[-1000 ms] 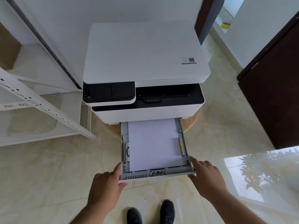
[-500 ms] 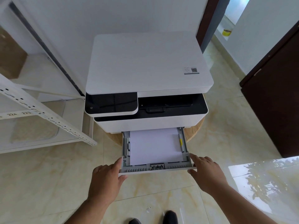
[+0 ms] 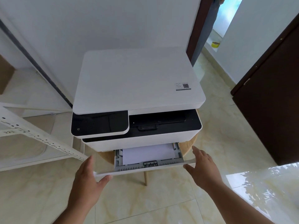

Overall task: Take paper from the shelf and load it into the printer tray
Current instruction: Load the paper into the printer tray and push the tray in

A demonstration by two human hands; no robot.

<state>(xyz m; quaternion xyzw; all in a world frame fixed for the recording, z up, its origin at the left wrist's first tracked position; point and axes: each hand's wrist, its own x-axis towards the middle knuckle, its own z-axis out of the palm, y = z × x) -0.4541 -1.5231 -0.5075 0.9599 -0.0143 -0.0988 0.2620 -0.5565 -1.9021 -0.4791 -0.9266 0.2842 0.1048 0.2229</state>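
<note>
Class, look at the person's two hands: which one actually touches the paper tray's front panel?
The left hand: its thumb hooks under the tray front's left corner. The right hand hovers open beside the right corner.

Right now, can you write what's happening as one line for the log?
step: closing tray | tray: partly open, paper inside | left hand: on front corner | right hand: open at right end | printer: lid down

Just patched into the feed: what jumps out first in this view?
A big white printer fills the centre, sitting on a round wooden stool. Its paper tray sticks out partway below, white paper inside, with the left hand and right hand at its front corners.
</note>
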